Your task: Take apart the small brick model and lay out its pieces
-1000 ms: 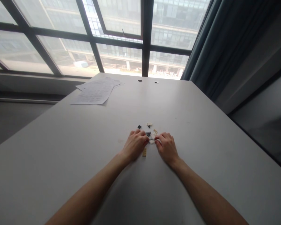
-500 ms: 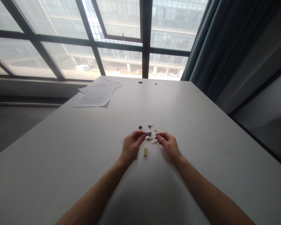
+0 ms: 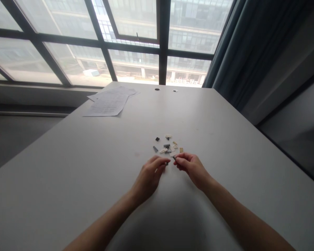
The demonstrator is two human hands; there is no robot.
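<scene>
My left hand (image 3: 153, 172) pinches a small dark piece (image 3: 167, 164) between thumb and fingertips. Facing it, a little apart, my right hand (image 3: 189, 164) holds a small grey piece (image 3: 174, 158). Just beyond both hands lies a loose group of small building bricks. Among them are a grey brick (image 3: 155, 149) at the left, another grey brick (image 3: 166, 145) in the middle, a white piece (image 3: 163, 151), a tan brick (image 3: 181, 150) at the right, a black piece (image 3: 157, 139) and a cream studded plate (image 3: 168, 136) at the back.
Printed paper sheets (image 3: 107, 103) lie at the far left of the white table (image 3: 94, 153). Two round holes are near its far edge. Large windows stand behind it, with a dark curtain (image 3: 230, 52) at the right.
Both hands have come nearer to me, off the brick group. The left now pinches a dark piece. The tan brick between my wrists is gone from there, and more bricks show.
</scene>
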